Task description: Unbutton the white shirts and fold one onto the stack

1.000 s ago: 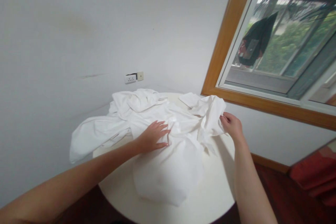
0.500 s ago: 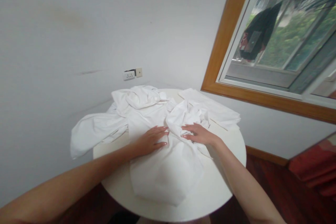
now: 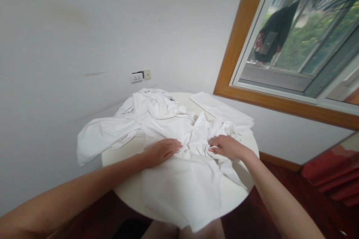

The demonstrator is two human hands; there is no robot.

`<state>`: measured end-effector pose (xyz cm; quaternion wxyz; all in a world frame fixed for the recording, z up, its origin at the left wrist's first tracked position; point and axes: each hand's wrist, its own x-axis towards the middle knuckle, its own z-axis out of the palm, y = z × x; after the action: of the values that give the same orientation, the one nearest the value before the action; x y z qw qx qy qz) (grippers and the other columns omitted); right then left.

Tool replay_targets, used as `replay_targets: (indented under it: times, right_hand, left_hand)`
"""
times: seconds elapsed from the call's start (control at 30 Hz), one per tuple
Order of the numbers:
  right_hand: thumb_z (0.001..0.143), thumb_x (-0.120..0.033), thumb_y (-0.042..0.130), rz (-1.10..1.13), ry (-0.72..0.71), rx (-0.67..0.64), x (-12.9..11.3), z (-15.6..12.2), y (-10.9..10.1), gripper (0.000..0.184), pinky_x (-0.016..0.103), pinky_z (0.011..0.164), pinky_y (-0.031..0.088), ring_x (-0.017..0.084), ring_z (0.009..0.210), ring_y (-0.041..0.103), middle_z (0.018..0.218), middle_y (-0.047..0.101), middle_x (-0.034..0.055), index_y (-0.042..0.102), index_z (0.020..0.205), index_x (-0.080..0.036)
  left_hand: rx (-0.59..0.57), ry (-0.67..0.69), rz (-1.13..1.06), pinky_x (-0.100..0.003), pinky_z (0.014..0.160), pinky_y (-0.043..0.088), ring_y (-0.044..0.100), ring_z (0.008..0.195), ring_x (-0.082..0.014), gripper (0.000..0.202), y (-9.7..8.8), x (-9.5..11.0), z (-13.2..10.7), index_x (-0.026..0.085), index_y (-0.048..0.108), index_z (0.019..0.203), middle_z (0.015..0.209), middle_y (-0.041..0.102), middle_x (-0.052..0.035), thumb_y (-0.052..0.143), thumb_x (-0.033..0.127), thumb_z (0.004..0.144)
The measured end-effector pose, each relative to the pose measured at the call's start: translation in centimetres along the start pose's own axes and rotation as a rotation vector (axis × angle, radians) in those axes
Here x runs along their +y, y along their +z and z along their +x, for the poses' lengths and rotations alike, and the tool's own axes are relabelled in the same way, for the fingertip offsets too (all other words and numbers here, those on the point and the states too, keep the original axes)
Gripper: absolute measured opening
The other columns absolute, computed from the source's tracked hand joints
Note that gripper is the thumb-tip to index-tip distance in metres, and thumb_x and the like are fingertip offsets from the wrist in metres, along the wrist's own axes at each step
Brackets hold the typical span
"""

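A crumpled white shirt (image 3: 179,186) is spread over a round white table (image 3: 126,186), its near edge hanging over the front rim. One long sleeve (image 3: 109,132) trails off the left side. My left hand (image 3: 164,151) rests on the middle of the shirt, fingers together and closed on a gathered fold. To its right, my right hand (image 3: 226,146) has its fingers curled into bunched cloth, some fingertips hidden in the folds.
Behind on the right lies a flat, folded white cloth stack (image 3: 221,110). The wall (image 3: 84,44) with a socket (image 3: 136,78) borders the table's back. A wood-framed window (image 3: 238,37) and a red cloth (image 3: 333,171) are to the right.
My right hand has moved right, drawing cloth with it and spreading the bunched part. My left fingers have come together on the fold. The shirt's near edge now reaches past the table rim.
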<state>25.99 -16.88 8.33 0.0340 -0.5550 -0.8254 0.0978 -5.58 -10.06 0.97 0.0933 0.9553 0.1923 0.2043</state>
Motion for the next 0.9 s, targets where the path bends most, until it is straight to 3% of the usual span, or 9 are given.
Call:
replay_targets:
  times: [0.1, 0.17, 0.3, 0.4, 0.5, 0.6, 0.7, 0.8, 0.9]
  right_hand:
    - [0.083, -0.043, 0.055, -0.056, 0.169, -0.056, -0.3, -0.7, -0.5, 0.032, 0.028, 0.057, 0.034, 0.020, 0.062, 0.059, 0.072, 0.069, 0.0095, 0.070, 0.068, -0.019]
    - [0.082, -0.040, 0.055, -0.024, 0.193, -0.084, -0.3, -0.5, -0.6, 0.029, 0.028, 0.056, 0.035, 0.020, 0.062, 0.059, 0.074, 0.069, 0.0091, 0.071, 0.070, -0.019]
    - [0.082, -0.036, 0.057, 0.121, 0.068, -0.134, 0.6, 0.0, -0.5, 0.022, 0.028, 0.065, 0.041, 0.020, 0.074, 0.062, 0.086, 0.071, 0.0063, 0.072, 0.089, -0.021]
    - [0.077, -0.044, 0.064, 0.251, -0.041, -0.183, 1.8, -0.4, -0.4, 0.040, 0.028, 0.074, 0.044, 0.021, 0.086, 0.062, 0.102, 0.068, 0.0076, 0.067, 0.110, -0.022]
    - [0.078, -0.053, 0.060, 0.388, -0.011, -0.198, 3.0, -0.7, -0.9, 0.054, 0.027, 0.073, 0.045, 0.020, 0.083, 0.063, 0.104, 0.068, 0.0069, 0.060, 0.123, -0.024]
    - [0.088, -0.050, 0.047, 0.342, 0.054, 0.011, 4.1, 0.6, -1.3, 0.041, 0.027, 0.071, 0.045, 0.019, 0.078, 0.062, 0.094, 0.070, 0.0065, 0.067, 0.111, -0.022]
    - [0.086, -0.046, 0.054, 0.045, 0.158, 0.280, 5.0, 3.5, -1.0, 0.033, 0.031, 0.076, 0.043, 0.024, 0.089, 0.060, 0.098, 0.069, 0.0126, 0.073, 0.093, -0.019]
    - [0.083, -0.056, 0.053, -0.146, 0.255, 0.239, 5.3, 6.4, -0.2, 0.043, 0.032, 0.072, 0.042, 0.028, 0.090, 0.060, 0.094, 0.069, 0.0166, 0.073, 0.081, -0.018]
    - [0.082, -0.061, 0.051, -0.179, 0.198, 0.108, 4.8, 8.2, 0.3, 0.047, 0.030, 0.068, 0.041, 0.025, 0.082, 0.062, 0.085, 0.069, 0.0145, 0.070, 0.073, -0.018]
  left_hand:
    - [-0.030, -0.013, -0.046, -0.032, 0.104, 0.041, 0.054, 0.117, -0.0145, 0.033, 0.1, 0.8, -0.1, 0.020, 0.056, 0.121, 0.122, 0.063, -0.0054, 0.035, 0.028, 0.096]
    - [-0.035, -0.030, -0.056, -0.031, 0.103, 0.042, 0.054, 0.116, -0.0144, 0.034, 0.1, 1.1, -0.3, 0.019, 0.053, 0.123, 0.121, 0.062, -0.0062, 0.032, 0.026, 0.097]
    - [-0.007, 0.022, -0.057, -0.033, 0.104, 0.039, 0.052, 0.116, -0.0154, 0.036, -0.5, 1.1, -1.2, 0.018, 0.047, 0.127, 0.122, 0.060, -0.0080, 0.028, 0.022, 0.097]
    - [-0.039, 0.041, -0.050, -0.032, 0.098, 0.042, 0.056, 0.107, -0.0163, 0.029, -1.5, 1.2, -1.8, 0.019, 0.052, 0.117, 0.113, 0.063, -0.0074, 0.033, 0.024, 0.096]
    - [-0.093, 0.043, -0.023, -0.030, 0.086, 0.045, 0.057, 0.094, -0.0167, 0.022, -2.5, 1.8, -1.7, 0.019, 0.057, 0.099, 0.101, 0.064, -0.0070, 0.037, 0.029, 0.094]
    - [-0.086, 0.065, 0.059, -0.031, 0.080, 0.044, 0.055, 0.083, -0.0169, 0.028, -3.1, 2.3, -0.4, 0.019, 0.057, 0.082, 0.084, 0.062, -0.0051, 0.036, 0.031, 0.095]
    - [-0.037, 0.061, 0.190, -0.033, 0.078, 0.042, 0.052, 0.078, -0.0180, 0.034, -3.4, 2.3, 2.1, 0.020, 0.057, 0.073, 0.071, 0.058, -0.0040, 0.035, 0.033, 0.094]
    - [0.083, -0.001, 0.296, -0.036, 0.085, 0.041, 0.053, 0.091, -0.0207, 0.027, -3.4, 1.4, 5.3, 0.019, 0.061, 0.088, 0.088, 0.063, -0.0070, 0.038, 0.031, 0.093]
    - [0.181, -0.146, 0.414, -0.041, 0.094, 0.038, 0.047, 0.113, -0.0262, 0.029, -2.8, -0.6, 8.2, 0.017, 0.057, 0.114, 0.117, 0.059, -0.0116, 0.047, 0.028, 0.088]
